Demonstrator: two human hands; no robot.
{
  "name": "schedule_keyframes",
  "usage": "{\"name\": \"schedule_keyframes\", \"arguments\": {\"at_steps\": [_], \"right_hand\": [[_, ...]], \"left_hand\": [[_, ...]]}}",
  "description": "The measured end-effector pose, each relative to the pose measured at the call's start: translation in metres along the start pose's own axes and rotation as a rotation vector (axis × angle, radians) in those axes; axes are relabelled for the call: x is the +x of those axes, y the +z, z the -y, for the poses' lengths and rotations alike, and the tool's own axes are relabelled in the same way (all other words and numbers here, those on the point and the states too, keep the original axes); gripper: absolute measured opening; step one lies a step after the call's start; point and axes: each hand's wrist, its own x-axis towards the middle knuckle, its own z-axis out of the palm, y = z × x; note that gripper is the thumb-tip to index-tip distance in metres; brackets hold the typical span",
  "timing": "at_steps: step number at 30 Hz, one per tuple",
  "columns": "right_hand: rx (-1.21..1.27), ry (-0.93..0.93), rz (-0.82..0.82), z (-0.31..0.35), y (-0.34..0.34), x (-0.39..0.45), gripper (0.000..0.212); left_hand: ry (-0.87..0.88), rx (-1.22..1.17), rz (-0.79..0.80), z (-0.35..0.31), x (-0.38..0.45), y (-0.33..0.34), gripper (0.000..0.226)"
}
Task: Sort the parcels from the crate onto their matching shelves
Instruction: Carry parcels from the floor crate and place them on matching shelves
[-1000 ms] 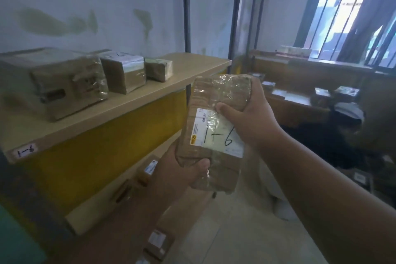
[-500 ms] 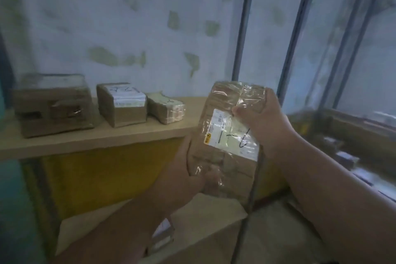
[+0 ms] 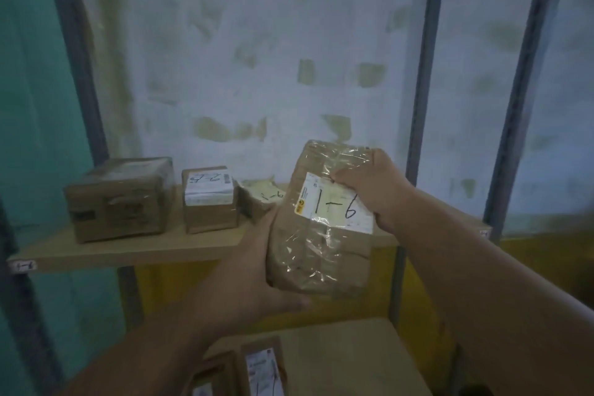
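Note:
I hold a brown parcel (image 3: 321, 241) wrapped in clear tape upright in front of the shelf; its white label reads "1-6". My left hand (image 3: 254, 270) grips its lower left edge and bottom. My right hand (image 3: 373, 190) clasps its upper right corner. Behind it runs a wooden shelf (image 3: 154, 251) with a small "1-6" tag (image 3: 22, 265) at its left front edge. Three parcels stand on that shelf: a large box (image 3: 119, 199), a medium box (image 3: 210, 199) with a white label, and a small parcel (image 3: 260, 199) marked "1-6", partly hidden by the held parcel.
Grey metal uprights (image 3: 421, 106) frame the rack against a patchy white wall. A lower wooden shelf (image 3: 347, 354) carries labelled parcels (image 3: 260, 370) at the bottom of the view. A yellow panel (image 3: 379, 305) sits between the shelves. A teal wall (image 3: 29, 106) is at left.
The view has swung left and closer to the rack, so the "1-6" shelf is now straight ahead. Both hands keep their hold on the parcel, now nearer the shelf's parcels.

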Motion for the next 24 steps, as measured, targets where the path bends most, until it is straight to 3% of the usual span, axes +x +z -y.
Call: {"name": "schedule_keyframes", "arguments": {"at_steps": [3,8,12,16,21,24], "right_hand": [[-0.019,0.007,0.057,-0.003,-0.006,0.031,0.073],[-0.024,0.001,0.15,0.002,-0.018,0.068,0.059],[-0.047,0.024,0.3,-0.007,-0.021,0.099,0.032],[-0.096,0.065,0.365,-0.023,-0.023,0.133,0.037],[-0.248,-0.005,0.455,-0.036,-0.009,0.166,0.016],[-0.239,0.034,0.493,-0.04,-0.002,0.177,0.021]], "left_hand": [[0.05,0.183,-0.114,-0.004,0.022,0.007,0.097],[0.044,0.49,-0.219,-0.01,0.059,0.019,0.081],[-0.098,0.617,-0.28,-0.01,0.081,0.03,0.081],[-0.323,0.668,-0.322,-0.009,0.103,0.037,0.061],[-0.496,0.766,-0.385,-0.009,0.123,0.05,0.056],[-0.568,0.829,-0.425,-0.012,0.129,0.055,0.053]]}}
